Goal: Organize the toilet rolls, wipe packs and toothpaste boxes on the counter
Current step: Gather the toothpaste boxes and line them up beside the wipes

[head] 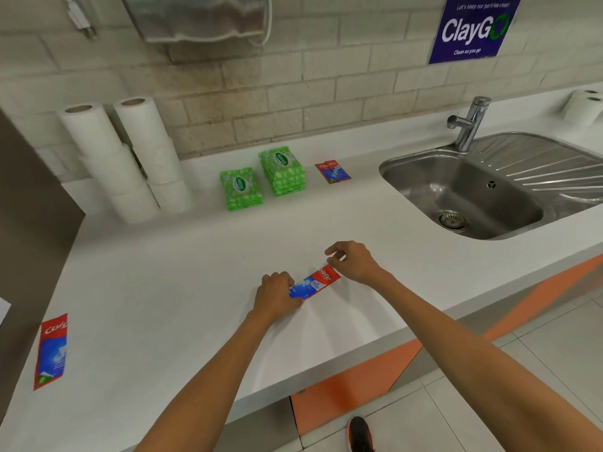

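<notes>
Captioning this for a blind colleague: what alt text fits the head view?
Two hands grip a red-and-blue toothpaste box at a white counter: left hand on its blue end, right hand on its red end. Farther back stand stacked toilet rolls, green wipe packs and more toothpaste boxes, with a sink at right.

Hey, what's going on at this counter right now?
A person holds a toothpaste box near the front of the counter, left hand gripping its blue end, right hand pinching the red end. Along the wall sit toilet rolls, green wipe packs and more toothpaste boxes. A loose box lies far left.
</notes>
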The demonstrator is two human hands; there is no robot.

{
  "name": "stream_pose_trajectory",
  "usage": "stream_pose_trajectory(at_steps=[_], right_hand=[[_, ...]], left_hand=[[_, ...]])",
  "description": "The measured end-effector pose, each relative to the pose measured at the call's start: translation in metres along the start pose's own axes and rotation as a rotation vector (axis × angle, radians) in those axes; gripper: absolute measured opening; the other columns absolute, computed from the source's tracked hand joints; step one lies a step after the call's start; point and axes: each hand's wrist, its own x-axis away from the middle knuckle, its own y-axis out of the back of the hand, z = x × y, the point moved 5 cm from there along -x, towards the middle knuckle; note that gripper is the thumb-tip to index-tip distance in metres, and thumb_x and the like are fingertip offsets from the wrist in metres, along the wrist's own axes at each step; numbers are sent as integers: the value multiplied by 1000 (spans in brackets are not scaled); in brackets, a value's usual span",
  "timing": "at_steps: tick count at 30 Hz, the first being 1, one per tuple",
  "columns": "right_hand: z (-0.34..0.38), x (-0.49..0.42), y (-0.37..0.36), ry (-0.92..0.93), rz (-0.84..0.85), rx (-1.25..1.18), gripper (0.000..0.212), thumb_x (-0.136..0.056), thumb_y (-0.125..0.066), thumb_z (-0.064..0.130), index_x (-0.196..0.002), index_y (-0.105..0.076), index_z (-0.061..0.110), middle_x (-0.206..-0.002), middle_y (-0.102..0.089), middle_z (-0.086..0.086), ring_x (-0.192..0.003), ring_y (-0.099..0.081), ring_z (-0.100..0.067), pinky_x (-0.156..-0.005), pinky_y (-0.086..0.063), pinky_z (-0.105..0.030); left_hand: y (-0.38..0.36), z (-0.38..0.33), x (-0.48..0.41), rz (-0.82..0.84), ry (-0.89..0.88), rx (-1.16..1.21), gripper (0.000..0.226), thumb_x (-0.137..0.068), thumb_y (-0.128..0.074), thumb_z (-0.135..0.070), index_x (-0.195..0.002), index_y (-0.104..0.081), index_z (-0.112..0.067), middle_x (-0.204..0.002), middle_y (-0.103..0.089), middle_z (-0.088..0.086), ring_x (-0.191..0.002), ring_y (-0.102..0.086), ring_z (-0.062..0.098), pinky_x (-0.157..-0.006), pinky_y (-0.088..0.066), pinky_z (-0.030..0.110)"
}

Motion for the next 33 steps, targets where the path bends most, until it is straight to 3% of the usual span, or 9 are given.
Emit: stream_pose_trajectory(at_steps=[8,12,15,17,20,23,26,28,33], right_hand=[[2,-4,-5,-32,16,-40,30,-91,-55,21,-119,-60,10,-119,-62,-13,-108,-59,-24,-75,-47,-27],[0,-7,-5,-50,8,-48,31,-90,-56,21,-119,-60,9,-118,-62,-13,-105,-59,-23,-74,-42,-26],[-4,-9,-7,-90,-1,-122,34,-89,-59,20,-120,-58,7,-115,-64,-16,-92,-59,-22,-76,-45,-28],[-7,-11,-7,-145,-9,-230,36,-88,-60,18,-121,-55,4,-110,-66,-22,-80,-59,-23,-77,-48,-32],[-5,-14,-5,-192,26,-415,39,-88,-62,21,-120,-54,0,-95,-66,-18,-66,-60,-20,-62,-48,-26],[1,-21,2,-184,54,-548,38,-88,-62,23,-116,-56,-2,-93,-64,-14,-64,-60,-15,-60,-46,-23],[2,-32,12,-175,63,-628,33,-89,-59,17,-115,-59,-3,-93,-65,-14,-66,-61,-14,-64,-48,-23],[-1,-39,19,-175,70,-662,31,-90,-57,13,-115,-60,-4,-93,-64,-15,-66,-61,-14,-67,-50,-23],[-30,-66,44,-239,44,-716,28,-89,-58,9,-114,-60,-4,-110,-66,-24,-66,-61,-14,-65,-51,-23]], left_hand=[[0,1,-8,130,62,-31,54,-75,-75,-34,-119,-54,-9,-123,-62,8,-111,-59,21,-88,-51,31],[5,5,-12,164,129,116,43,-78,-73,-28,-112,-57,-7,-122,-62,8,-109,-61,20,-67,-45,20],[6,7,-15,149,202,362,14,-80,-71,-17,-86,-60,-10,-111,-66,11,-80,-62,16,-56,-42,18],[9,3,-17,120,265,567,18,-81,-69,-11,-72,-54,-16,-93,-65,11,-55,-55,7,-44,-39,14],[14,-13,-23,88,344,863,19,-81,-67,-5,-71,-55,-15,-69,-58,6,-30,-48,0,-32,-32,11],[24,-37,-33,57,372,1054,12,-82,-65,-1,-90,-61,-10,-72,-61,5,-37,-51,0,-34,-35,10],[28,-58,-48,23,379,1180,31,-82,-65,-1,-112,-57,-4,-106,-66,16,-62,-59,11,-46,-44,17],[27,-68,-59,-2,387,1249,21,-82,-65,0,-100,-56,-7,-120,-62,21,-67,-58,15,-52,-45,21],[17,-102,-93,-65,398,1298,12,-86,-61,-1,-81,-53,-9,-121,-60,26,-65,-57,16,-58,-49,24]])
